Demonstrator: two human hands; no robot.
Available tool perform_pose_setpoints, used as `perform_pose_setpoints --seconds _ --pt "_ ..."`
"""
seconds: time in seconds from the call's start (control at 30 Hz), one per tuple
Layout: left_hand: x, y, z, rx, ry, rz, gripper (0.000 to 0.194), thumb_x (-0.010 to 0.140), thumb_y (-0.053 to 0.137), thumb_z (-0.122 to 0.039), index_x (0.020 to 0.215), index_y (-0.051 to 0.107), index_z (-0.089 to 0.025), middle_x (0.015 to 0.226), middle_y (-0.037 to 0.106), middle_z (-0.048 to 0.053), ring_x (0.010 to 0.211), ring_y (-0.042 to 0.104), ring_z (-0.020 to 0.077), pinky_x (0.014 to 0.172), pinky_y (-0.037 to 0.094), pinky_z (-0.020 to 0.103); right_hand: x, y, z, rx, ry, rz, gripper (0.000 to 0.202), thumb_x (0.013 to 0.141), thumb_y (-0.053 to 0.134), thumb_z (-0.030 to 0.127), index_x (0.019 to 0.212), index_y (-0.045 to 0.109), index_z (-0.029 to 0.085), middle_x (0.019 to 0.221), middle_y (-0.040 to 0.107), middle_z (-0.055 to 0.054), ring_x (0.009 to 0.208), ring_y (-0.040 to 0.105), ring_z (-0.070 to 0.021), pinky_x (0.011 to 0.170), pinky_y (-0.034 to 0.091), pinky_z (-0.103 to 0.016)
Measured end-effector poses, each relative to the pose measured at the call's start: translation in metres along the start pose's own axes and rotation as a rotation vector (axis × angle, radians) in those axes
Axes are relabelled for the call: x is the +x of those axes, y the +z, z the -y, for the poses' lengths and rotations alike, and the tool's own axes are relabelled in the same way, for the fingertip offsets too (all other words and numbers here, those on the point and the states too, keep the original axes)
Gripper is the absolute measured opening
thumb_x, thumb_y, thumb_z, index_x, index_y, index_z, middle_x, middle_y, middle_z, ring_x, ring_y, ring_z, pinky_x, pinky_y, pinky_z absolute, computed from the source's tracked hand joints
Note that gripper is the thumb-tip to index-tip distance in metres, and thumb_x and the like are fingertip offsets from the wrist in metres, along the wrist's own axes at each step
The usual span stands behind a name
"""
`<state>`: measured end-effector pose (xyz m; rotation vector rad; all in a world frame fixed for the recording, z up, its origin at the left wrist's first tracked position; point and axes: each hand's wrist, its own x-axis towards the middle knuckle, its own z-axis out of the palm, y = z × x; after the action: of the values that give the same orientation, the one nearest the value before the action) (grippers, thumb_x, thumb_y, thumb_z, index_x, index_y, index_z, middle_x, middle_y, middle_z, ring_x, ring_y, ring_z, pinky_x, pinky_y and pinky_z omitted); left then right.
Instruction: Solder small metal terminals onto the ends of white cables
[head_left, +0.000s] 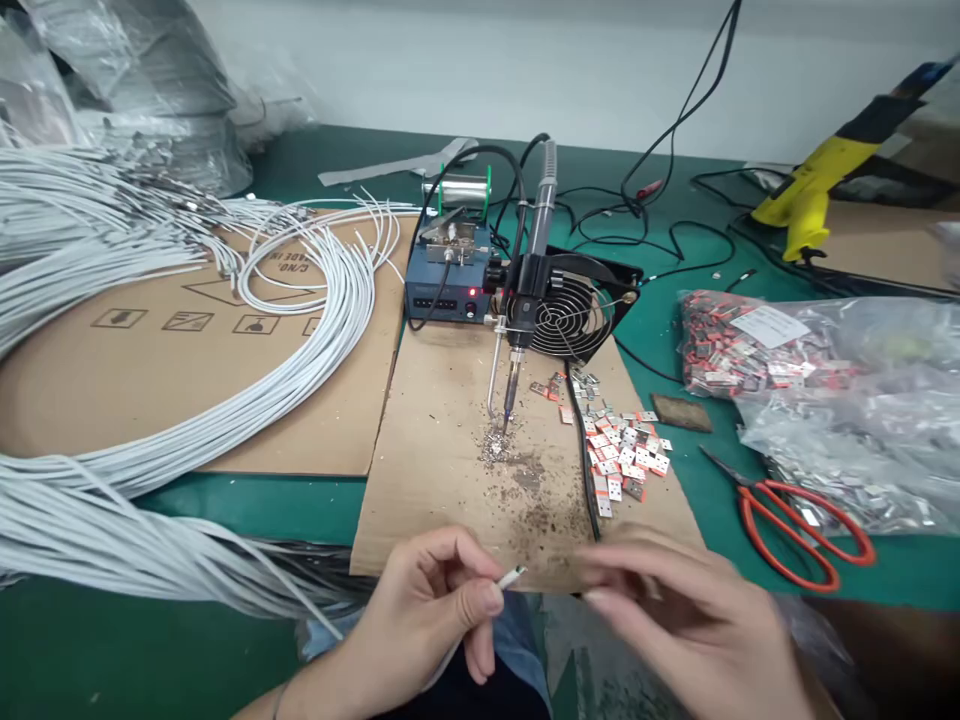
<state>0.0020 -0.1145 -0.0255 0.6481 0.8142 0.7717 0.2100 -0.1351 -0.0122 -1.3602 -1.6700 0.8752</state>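
My left hand (442, 610) pinches a white cable (512, 577) near its stripped end, where small dark or green wire tips show. To the right, my right hand (682, 610) is blurred, its thumb and fingers apart from the cable; whether anything small is between them cannot be made out. Beyond both hands a soldering iron (534, 270) is held tip down over a cardboard sheet (435, 430), beside a thin metal tube. Solder bits lie under the tip. Small metal connectors (622, 450) with orange parts are scattered on the sheet's right side.
A blue soldering station (442, 290) with a solder spool (463, 190) stands behind, beside a black fan (562, 315). Red-handled scissors (799, 520) and bags of connectors (750, 345) lie right. Bundled white cables (300, 390) fill the left. A yellow tool (825, 180) is back right.
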Motion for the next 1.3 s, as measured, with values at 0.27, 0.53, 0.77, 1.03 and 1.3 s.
perform_pose_setpoints --seconds 0.27,0.53,0.77,1.03,1.3 --pt "-0.012 0.001 -0.006 0.182 0.064 -0.049 0.036 0.067 0.073 -0.046 0.067 0.059 -0.014 0.042 0.053 -0.005 0.036 0.049 0.0074 0.041 0.034 0.017 0.025 0.042 0.022 0.240 0.116 0.209 0.015 0.077 0.065 0.025 0.065 0.064 0.016 0.053 0.049 0.003 0.050 0.041 -0.0099 0.045 0.032 -0.023" --pt "-0.015 0.000 -0.005 0.246 0.111 -0.055 0.036 0.067 0.073 -0.046 0.064 0.058 -0.014 0.046 0.053 -0.004 0.040 0.050 0.0088 0.045 0.035 0.020 0.020 0.046 0.024 0.451 0.100 0.129 0.021 0.074 0.069 0.023 0.056 0.059 0.017 0.050 0.049 0.003 0.046 0.041 -0.0086 0.041 0.030 -0.021" --pt "-0.011 0.007 0.010 -0.012 0.110 -0.058 0.041 0.061 0.078 -0.045 0.057 0.052 -0.013 0.049 0.054 -0.005 0.033 0.053 0.0077 0.039 0.032 0.016 0.009 0.082 0.020 0.638 -0.013 -0.217 0.020 0.075 0.068 0.020 0.057 0.059 0.018 0.050 0.048 0.003 0.047 0.043 -0.0104 0.042 0.033 -0.022" --pt "-0.028 -0.014 -0.023 0.043 0.281 -0.414 0.033 0.054 0.084 -0.038 0.059 0.063 -0.014 0.050 0.058 -0.006 0.028 0.043 -0.0006 0.041 0.020 0.013 0.033 -0.011 -0.010 -0.103 -0.130 -0.539 0.006 0.078 0.064 0.024 0.075 0.060 0.021 0.061 0.055 0.000 0.053 0.048 -0.0141 0.049 0.037 -0.026" --pt "-0.016 -0.036 -0.046 0.245 0.170 -0.406 0.039 0.056 0.081 -0.047 0.063 0.060 -0.015 0.040 0.051 -0.008 0.033 0.039 0.0009 0.040 0.023 0.013 0.128 -0.070 -0.047 -0.588 0.034 0.038 0.008 0.071 0.065 0.016 0.064 0.067 0.020 0.060 0.064 0.001 0.053 0.054 -0.0145 0.054 0.036 -0.026"
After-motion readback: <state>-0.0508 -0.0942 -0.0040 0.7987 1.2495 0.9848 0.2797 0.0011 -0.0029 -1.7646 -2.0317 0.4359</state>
